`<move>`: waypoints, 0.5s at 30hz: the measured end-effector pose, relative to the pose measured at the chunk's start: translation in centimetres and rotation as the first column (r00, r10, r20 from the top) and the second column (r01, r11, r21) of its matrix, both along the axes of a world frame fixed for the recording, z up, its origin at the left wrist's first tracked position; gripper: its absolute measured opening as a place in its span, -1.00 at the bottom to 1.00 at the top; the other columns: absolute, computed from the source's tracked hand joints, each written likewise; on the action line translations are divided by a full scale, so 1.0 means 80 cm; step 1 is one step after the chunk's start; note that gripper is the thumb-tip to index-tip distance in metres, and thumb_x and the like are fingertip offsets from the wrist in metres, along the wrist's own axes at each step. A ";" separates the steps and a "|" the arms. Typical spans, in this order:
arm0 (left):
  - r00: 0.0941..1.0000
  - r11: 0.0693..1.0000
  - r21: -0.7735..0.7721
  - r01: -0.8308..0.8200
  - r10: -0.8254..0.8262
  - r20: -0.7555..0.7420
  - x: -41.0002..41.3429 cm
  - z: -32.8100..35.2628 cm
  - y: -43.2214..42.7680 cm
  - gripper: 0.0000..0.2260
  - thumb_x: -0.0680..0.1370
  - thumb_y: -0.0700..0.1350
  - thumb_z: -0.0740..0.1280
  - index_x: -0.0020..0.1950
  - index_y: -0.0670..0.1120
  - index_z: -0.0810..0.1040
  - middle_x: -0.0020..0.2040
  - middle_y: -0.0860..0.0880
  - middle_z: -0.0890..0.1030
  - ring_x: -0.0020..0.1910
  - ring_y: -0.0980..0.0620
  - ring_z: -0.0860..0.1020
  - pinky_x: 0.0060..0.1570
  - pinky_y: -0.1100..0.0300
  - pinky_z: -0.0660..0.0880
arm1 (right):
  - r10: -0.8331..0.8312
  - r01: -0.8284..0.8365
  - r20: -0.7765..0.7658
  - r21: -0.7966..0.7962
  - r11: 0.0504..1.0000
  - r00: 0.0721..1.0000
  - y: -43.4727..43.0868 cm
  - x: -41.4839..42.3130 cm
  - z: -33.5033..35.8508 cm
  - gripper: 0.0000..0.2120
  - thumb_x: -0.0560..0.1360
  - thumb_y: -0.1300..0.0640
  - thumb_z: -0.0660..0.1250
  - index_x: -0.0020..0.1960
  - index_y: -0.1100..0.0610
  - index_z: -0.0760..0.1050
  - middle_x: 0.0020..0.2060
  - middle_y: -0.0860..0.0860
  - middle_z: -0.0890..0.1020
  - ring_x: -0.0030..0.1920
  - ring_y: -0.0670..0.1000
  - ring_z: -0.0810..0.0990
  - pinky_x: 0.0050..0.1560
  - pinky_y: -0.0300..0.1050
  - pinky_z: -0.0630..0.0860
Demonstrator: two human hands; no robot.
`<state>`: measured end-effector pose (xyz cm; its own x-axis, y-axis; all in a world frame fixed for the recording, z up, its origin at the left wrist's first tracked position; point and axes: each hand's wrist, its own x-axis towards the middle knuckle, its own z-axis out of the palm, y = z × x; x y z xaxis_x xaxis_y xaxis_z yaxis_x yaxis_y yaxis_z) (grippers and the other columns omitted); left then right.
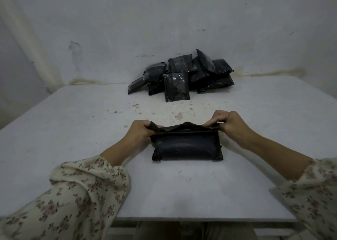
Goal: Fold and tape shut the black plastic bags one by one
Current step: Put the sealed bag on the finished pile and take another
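Observation:
A filled black plastic bag (186, 147) lies flat on the white table (73, 123) in front of me. Its open top flap (184, 127) stands up along the far edge. My left hand (141, 130) pinches the flap's left corner. My right hand (224, 124) pinches the right corner, fingers curled over the edge. The flap is stretched between both hands and sags a little in the middle. No tape is in view.
A pile of several black bags (182, 75) leans against the wall at the table's far side. The table's near edge (200, 218) runs just below my floral sleeves. The surface is speckled with small stains.

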<state>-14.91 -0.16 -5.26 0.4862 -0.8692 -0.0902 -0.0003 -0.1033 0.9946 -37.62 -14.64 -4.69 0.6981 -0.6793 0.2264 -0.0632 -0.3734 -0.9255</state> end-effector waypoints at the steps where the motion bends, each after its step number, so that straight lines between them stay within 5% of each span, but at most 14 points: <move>1: 1.000 1.000 -0.012 0.002 -0.002 -0.007 0.003 -0.003 0.000 -0.72 0.42 -0.61 0.22 -0.27 -0.30 0.57 -0.42 -0.05 0.64 -0.33 0.12 0.65 -0.32 0.34 0.56 | 0.009 -0.009 0.006 -0.027 1.000 1.000 -0.001 0.000 -0.002 -0.68 0.34 0.49 0.41 -0.27 0.07 0.68 -0.35 -0.11 0.57 -0.25 -0.18 0.54 -0.14 -0.36 0.47; 7: 0.997 0.996 -0.083 0.020 -0.013 0.083 0.009 -0.014 -0.002 -0.49 0.35 -0.69 0.14 -0.53 -0.17 0.58 -0.41 -0.09 0.58 -0.22 0.08 0.66 -0.17 0.23 0.61 | 0.003 -0.007 -0.013 -0.316 0.949 1.000 -0.010 -0.004 -0.023 -0.28 0.28 0.68 0.22 -0.21 -0.15 0.68 -0.32 -0.11 0.56 -0.24 -0.16 0.53 -0.21 -0.36 0.45; 11: 0.996 0.995 -0.101 0.008 0.000 0.086 0.002 -0.012 -0.006 -0.51 0.36 -0.68 0.12 -0.48 -0.19 0.58 -0.42 -0.07 0.61 -0.33 0.11 0.64 -0.30 0.29 0.58 | -0.035 -0.027 -0.096 -0.577 0.817 0.995 -0.008 0.000 -0.017 -0.53 0.35 0.51 0.39 -0.09 -0.07 0.60 -0.17 -0.11 0.54 -0.09 -0.08 0.47 -0.06 -0.34 0.41; 15: 0.995 0.986 -0.155 0.069 -0.057 0.079 -0.005 -0.009 -0.007 -0.71 0.38 -0.60 0.30 -0.26 -0.21 0.58 -0.37 0.00 0.64 -0.32 0.12 0.62 -0.28 0.30 0.58 | 0.088 -0.152 -0.206 -0.317 0.936 0.974 0.007 0.007 0.010 -0.51 0.38 0.41 0.43 0.14 -0.07 0.51 0.05 -0.15 0.52 0.09 -0.21 0.47 0.06 -0.45 0.39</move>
<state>-15.28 -0.73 -5.95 0.4302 -0.8988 0.0840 -0.0757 0.0568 0.9955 -37.06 -14.07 -3.91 0.8208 -0.4972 0.2811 -0.1578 -0.6704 -0.7250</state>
